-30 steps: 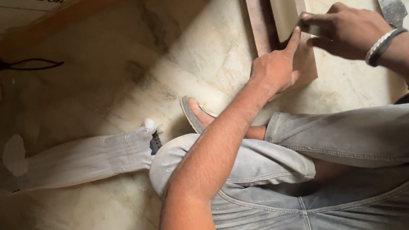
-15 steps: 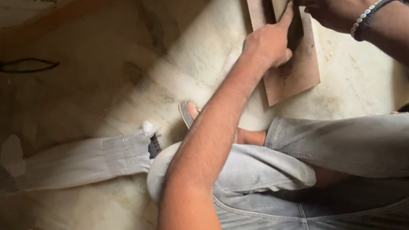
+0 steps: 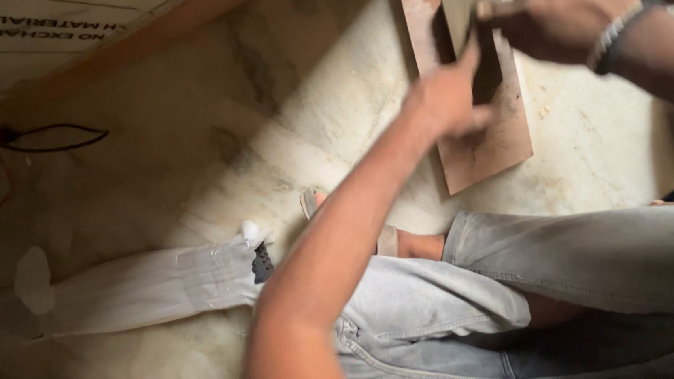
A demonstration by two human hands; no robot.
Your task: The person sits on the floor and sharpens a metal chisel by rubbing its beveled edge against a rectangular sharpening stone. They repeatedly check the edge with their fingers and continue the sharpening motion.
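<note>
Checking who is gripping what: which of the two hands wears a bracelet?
The right hand, at the upper right over the reddish-brown wooden board; the left hand has a bare wrist.

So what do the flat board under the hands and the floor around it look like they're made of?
The board looks like wood or plywood: matte reddish-brown with pale worn patches, though motion blur leaves it uncertain. The floor looks like polished stone, perhaps marble: cream with grey veining.
</note>
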